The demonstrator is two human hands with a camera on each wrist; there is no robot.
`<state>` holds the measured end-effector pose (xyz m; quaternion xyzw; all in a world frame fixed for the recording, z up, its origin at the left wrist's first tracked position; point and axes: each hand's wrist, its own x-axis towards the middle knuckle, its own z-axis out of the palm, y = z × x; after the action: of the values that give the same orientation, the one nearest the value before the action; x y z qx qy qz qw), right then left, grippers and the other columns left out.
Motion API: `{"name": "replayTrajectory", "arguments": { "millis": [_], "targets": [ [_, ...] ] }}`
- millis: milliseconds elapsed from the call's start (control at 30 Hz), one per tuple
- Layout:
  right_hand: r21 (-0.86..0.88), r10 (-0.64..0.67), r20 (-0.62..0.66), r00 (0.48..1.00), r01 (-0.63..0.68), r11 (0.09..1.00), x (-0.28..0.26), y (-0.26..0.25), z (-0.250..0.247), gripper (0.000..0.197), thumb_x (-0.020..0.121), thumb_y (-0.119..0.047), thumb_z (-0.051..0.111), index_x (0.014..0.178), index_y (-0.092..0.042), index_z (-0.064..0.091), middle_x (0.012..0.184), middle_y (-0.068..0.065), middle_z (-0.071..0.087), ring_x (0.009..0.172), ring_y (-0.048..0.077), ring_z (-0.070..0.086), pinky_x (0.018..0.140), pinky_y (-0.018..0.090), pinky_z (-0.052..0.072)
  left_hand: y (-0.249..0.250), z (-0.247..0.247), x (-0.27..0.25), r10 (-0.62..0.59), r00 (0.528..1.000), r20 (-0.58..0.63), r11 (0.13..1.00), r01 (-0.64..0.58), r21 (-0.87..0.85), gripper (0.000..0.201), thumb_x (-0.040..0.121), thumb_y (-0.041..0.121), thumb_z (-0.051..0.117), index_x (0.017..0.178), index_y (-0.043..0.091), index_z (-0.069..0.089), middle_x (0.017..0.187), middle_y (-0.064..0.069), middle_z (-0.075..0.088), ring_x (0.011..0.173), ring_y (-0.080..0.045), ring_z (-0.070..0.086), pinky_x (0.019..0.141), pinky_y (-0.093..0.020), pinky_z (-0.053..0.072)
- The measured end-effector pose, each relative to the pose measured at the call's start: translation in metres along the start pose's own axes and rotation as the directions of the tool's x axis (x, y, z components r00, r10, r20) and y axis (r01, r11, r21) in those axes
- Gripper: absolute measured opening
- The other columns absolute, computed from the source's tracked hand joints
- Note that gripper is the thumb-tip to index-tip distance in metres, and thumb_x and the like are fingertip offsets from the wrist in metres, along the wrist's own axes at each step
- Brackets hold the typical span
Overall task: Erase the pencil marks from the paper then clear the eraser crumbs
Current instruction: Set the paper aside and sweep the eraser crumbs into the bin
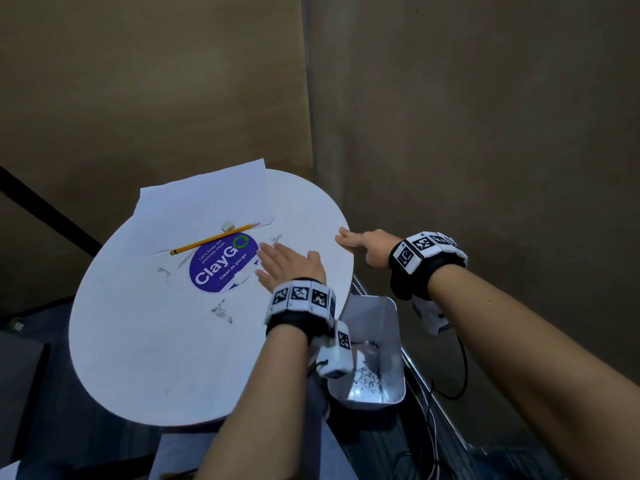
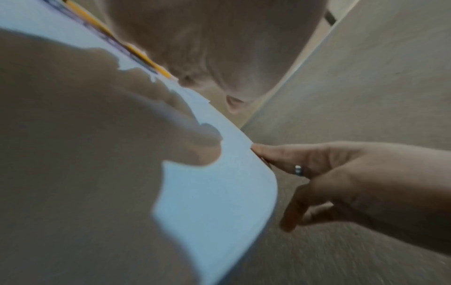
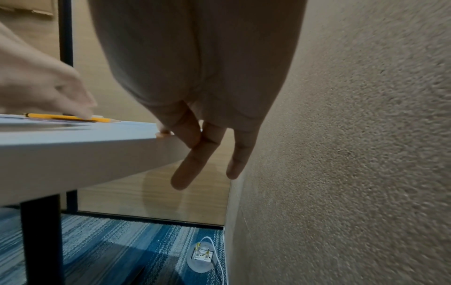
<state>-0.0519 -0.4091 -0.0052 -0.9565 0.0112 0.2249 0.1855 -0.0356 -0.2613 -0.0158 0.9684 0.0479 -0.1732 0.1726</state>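
Observation:
A white sheet of paper [image 1: 204, 206] lies on the far part of the round white table [image 1: 145, 341]. A small white eraser [image 1: 227, 225] and a yellow pencil [image 1: 214, 239] rest at the sheet's near edge. Eraser crumbs [image 1: 221, 310] lie in small patches on the tabletop, some just ahead of my left fingers. My left hand [image 1: 282, 263] lies flat, palm down, beside a round blue sticker [image 1: 221, 263]. My right hand [image 1: 360, 242] touches the table's right rim, thumb on top and fingers hanging straight below the rim [image 3: 202, 154]. It holds nothing.
A white bin [image 1: 393, 341] with crumbs inside stands below the table's right front edge. A textured wall [image 3: 354, 135] is close on the right. Black table legs [image 3: 41, 241] and a floor socket with a white cable [image 3: 202, 256] are below. Cables trail near the bin.

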Motion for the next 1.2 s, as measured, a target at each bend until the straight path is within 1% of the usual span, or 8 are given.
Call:
{"name": "replayTrajectory", "arguments": {
  "millis": [233, 367, 433, 500, 667, 800, 1033, 1200],
  "targets": [
    [0.071, 0.021, -0.013, 1.000, -0.020, 0.997, -0.001, 0.003, 0.001, 0.074, 0.086, 0.012, 0.036, 0.147, -0.028, 0.025, 0.156, -0.012, 0.012, 0.142, 0.016, 0.023, 0.113, 0.023, 0.021, 0.036, 0.043, -0.029, 0.363, 0.897, 0.251, 0.890, -0.414, 0.192, 0.077, 0.099, 0.046, 0.031, 0.149, 0.004, -0.010, 0.157, -0.011, -0.018, 0.145, -0.021, -0.015, 0.115, -0.046, -0.008],
    [0.054, 0.026, 0.012, 1.000, -0.027, 0.998, -0.004, 0.000, -0.003, 0.081, 0.083, 0.016, 0.032, 0.148, -0.031, 0.019, 0.156, -0.015, 0.008, 0.142, 0.017, 0.023, 0.108, 0.021, 0.024, 0.028, 0.051, -0.052, 0.491, 0.774, 0.399, 0.753, -0.608, 0.252, 0.056, 0.101, 0.036, 0.032, 0.150, 0.010, 0.023, 0.157, -0.014, 0.016, 0.145, -0.024, 0.009, 0.116, -0.044, 0.000],
    [0.066, 0.035, 0.011, 0.999, -0.035, 0.997, -0.005, -0.002, -0.002, 0.083, 0.082, 0.017, 0.030, 0.149, -0.030, 0.017, 0.156, -0.015, 0.007, 0.142, 0.017, 0.023, 0.109, 0.022, 0.025, 0.018, 0.042, -0.055, 0.532, 0.804, 0.267, 0.817, -0.570, 0.085, 0.041, 0.100, 0.019, 0.035, 0.139, 0.015, 0.046, 0.140, -0.012, 0.048, 0.132, -0.026, 0.038, 0.111, -0.039, 0.024],
    [0.077, 0.038, 0.009, 0.999, -0.039, 0.996, -0.006, -0.003, 0.000, 0.082, 0.082, 0.017, 0.032, 0.149, -0.029, 0.016, 0.157, -0.013, 0.006, 0.142, 0.017, 0.021, 0.111, 0.022, 0.021, 0.010, 0.029, -0.050, 0.481, 0.876, 0.041, 0.875, -0.477, -0.087, 0.038, 0.097, 0.010, 0.040, 0.130, 0.021, 0.056, 0.131, -0.005, 0.057, 0.119, -0.024, 0.053, 0.098, -0.034, 0.041],
    [0.100, 0.047, 0.012, 0.999, -0.048, 0.994, -0.006, -0.003, 0.002, 0.086, 0.080, 0.019, 0.029, 0.149, -0.031, 0.016, 0.156, -0.016, 0.005, 0.142, 0.019, 0.024, 0.110, 0.026, 0.029, 0.005, 0.006, -0.017, 0.228, 0.973, -0.032, 0.949, -0.230, -0.215, 0.055, 0.093, -0.002, 0.047, 0.143, 0.017, 0.036, 0.159, -0.007, -0.006, 0.139, -0.028, 0.031, 0.108, -0.035, 0.034],
    [0.110, 0.044, 0.009, 0.999, -0.045, 0.993, -0.006, -0.004, 0.002, 0.085, 0.081, 0.019, 0.030, 0.149, -0.030, 0.015, 0.157, -0.015, 0.004, 0.143, 0.018, 0.021, 0.111, 0.024, 0.027, 0.011, -0.003, 0.005, 0.081, 0.996, 0.021, 0.996, -0.080, -0.046, 0.062, 0.101, 0.028, 0.036, 0.151, 0.008, 0.004, 0.158, -0.013, -0.015, 0.146, -0.026, -0.007, 0.115, -0.049, 0.010],
    [0.148, 0.040, -0.013, 0.999, -0.038, 0.988, 0.002, 0.005, 0.006, 0.086, 0.078, 0.021, 0.030, 0.148, -0.029, 0.021, 0.156, -0.013, 0.008, 0.143, 0.013, 0.018, 0.114, 0.022, 0.018, 0.019, 0.032, -0.022, 0.358, 0.887, 0.292, 0.875, -0.428, 0.227, 0.076, 0.100, 0.050, 0.022, 0.149, 0.004, -0.012, 0.156, -0.012, -0.021, 0.145, -0.022, -0.016, 0.115, -0.046, -0.007],
    [0.139, 0.040, -0.006, 0.999, -0.038, 0.990, -0.001, 0.003, 0.006, 0.087, 0.080, 0.022, 0.027, 0.149, -0.030, 0.017, 0.156, -0.016, 0.005, 0.144, 0.014, 0.017, 0.111, 0.021, 0.021, 0.015, 0.051, -0.064, 0.456, 0.783, 0.423, 0.714, -0.606, 0.352, 0.074, 0.101, 0.043, 0.028, 0.148, -0.001, -0.009, 0.155, -0.018, -0.018, 0.145, -0.027, -0.015, 0.115, -0.044, -0.007]
  ]
}}
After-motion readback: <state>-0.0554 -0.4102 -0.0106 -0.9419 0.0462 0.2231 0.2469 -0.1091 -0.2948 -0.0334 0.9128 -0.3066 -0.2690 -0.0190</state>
